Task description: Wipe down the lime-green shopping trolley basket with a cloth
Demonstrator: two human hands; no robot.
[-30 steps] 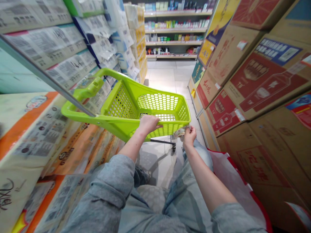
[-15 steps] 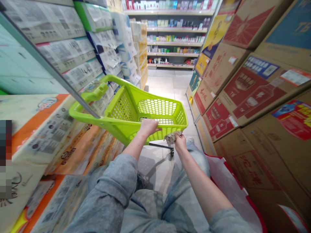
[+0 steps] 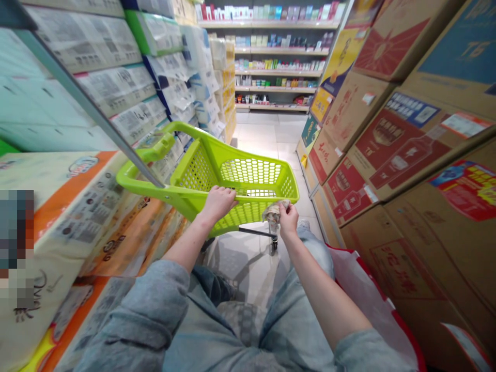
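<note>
A lime-green shopping cart with a perforated basket stands at an angle before me, and no goods show inside it. My left hand is closed over its near rim, fingers curled across the edge. Farther right, by the near front corner, my right hand pinches a crumpled greyish-beige cloth. The cloth lies against the outside of the basket, just below the rim. Some of the fingertips of both hands are hidden.
Stacked paper packs line the left, close to the cart handle, with a slanting metal pole in front. Cardboard cartons rise on the right above a red-and-white sheet or bag. Stocked shelves cross the aisle's far end.
My left hand has slid left along the near rim, toward the handle. My right hand has shifted slightly up with the cloth. The cart stays nearly in place.
</note>
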